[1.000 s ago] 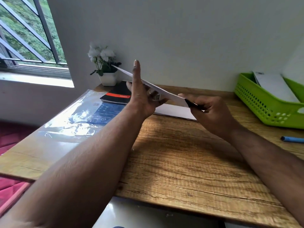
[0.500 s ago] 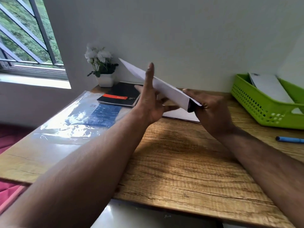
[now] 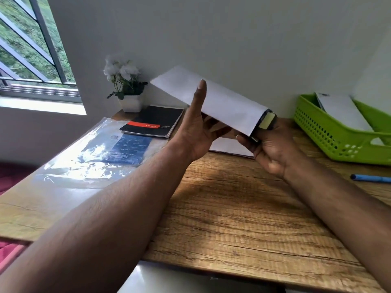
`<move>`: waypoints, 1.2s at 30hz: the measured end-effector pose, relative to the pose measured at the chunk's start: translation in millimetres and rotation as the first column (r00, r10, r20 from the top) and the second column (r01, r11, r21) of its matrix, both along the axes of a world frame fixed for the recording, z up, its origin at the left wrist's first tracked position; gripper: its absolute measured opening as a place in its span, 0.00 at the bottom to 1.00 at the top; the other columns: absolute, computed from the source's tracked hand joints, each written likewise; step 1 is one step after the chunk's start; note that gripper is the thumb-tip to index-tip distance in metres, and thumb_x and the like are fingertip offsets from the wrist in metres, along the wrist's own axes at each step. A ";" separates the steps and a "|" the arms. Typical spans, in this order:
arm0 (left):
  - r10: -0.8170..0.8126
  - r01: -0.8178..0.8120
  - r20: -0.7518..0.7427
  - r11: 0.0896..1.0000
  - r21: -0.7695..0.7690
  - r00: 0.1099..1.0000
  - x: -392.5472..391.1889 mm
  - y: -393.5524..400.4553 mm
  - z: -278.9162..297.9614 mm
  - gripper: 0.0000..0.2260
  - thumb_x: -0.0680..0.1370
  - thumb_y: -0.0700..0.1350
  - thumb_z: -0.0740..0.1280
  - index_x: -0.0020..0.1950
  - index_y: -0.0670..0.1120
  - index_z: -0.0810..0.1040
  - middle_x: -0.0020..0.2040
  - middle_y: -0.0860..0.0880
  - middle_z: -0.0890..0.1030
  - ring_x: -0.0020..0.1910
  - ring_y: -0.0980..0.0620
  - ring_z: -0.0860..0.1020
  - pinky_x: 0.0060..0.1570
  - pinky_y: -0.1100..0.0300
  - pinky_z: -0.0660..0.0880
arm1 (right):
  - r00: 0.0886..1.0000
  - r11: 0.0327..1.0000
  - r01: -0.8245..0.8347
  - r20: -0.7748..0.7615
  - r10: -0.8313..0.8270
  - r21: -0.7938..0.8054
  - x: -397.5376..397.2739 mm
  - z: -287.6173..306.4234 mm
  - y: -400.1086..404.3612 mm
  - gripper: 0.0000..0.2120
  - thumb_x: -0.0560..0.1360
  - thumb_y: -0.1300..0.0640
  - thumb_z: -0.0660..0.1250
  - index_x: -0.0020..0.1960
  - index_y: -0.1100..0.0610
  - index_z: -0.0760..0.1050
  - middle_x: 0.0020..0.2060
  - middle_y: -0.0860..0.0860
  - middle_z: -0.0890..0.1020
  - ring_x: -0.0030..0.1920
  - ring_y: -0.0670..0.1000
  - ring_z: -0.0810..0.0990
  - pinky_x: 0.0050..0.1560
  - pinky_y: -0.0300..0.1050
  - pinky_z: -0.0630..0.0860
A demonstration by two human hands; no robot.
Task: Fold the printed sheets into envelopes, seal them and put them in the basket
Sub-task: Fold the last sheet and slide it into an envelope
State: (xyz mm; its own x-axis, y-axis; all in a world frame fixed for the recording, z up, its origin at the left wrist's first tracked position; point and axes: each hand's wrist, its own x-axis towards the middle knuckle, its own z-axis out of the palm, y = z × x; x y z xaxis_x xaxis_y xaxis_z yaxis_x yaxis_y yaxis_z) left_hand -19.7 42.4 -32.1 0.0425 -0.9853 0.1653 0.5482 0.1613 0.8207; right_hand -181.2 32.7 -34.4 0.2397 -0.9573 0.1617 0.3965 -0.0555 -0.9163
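Envelope held aloft between both hands.

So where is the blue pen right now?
The blue pen lies on the wooden desk at the far right, just in front of the green basket.

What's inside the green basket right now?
One white envelope leans inside the green basket, sticking up above the rim. The near wall hides the basket floor, so I can't tell whether more lie beneath it. Another envelope is between both hands, above the desk.
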 end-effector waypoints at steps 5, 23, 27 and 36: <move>-0.050 0.046 -0.045 0.995 -0.092 0.998 -8.1 3.9 1.6 0.52 0.54 0.64 0.79 0.72 0.42 0.68 0.63 0.42 0.76 0.60 0.44 0.78 0.49 0.48 0.80 | 0.973 0.960 -0.232 0.052 0.227 0.154 1.1 3.5 8.7 0.11 0.73 0.68 0.61 0.49 0.57 0.77 0.33 0.53 0.84 0.28 0.45 0.81 0.27 0.34 0.77; 0.095 -0.108 -0.386 0.994 -0.012 0.918 43.8 -10.1 -6.4 0.39 0.65 0.59 0.74 0.72 0.44 0.68 0.55 0.40 0.78 0.55 0.39 0.81 0.51 0.41 0.77 | 0.109 0.969 -0.128 -0.974 -0.200 -0.213 -34.9 -1.7 -34.7 0.38 0.64 0.41 0.76 0.70 0.46 0.67 0.69 0.50 0.71 0.66 0.52 0.71 0.61 0.46 0.69; 0.119 -0.142 -0.372 0.989 -0.033 0.921 49.0 -10.1 -7.3 0.35 0.62 0.58 0.76 0.65 0.45 0.72 0.47 0.42 0.81 0.48 0.42 0.82 0.50 0.44 0.79 | 0.406 0.960 -0.032 -0.881 -0.243 -0.279 -38.0 0.4 -30.4 0.21 0.66 0.53 0.77 0.58 0.53 0.78 0.51 0.49 0.79 0.45 0.45 0.76 0.38 0.39 0.71; 0.209 -0.213 -0.461 0.976 0.042 0.863 78.7 -19.2 -9.6 0.37 0.70 0.61 0.72 0.73 0.44 0.68 0.62 0.38 0.77 0.62 0.38 0.77 0.54 0.39 0.76 | 0.973 0.986 0.032 -0.220 -0.068 -0.163 -44.4 8.7 -32.1 0.23 0.61 0.62 0.75 0.56 0.57 0.80 0.51 0.53 0.85 0.49 0.50 0.84 0.46 0.42 0.81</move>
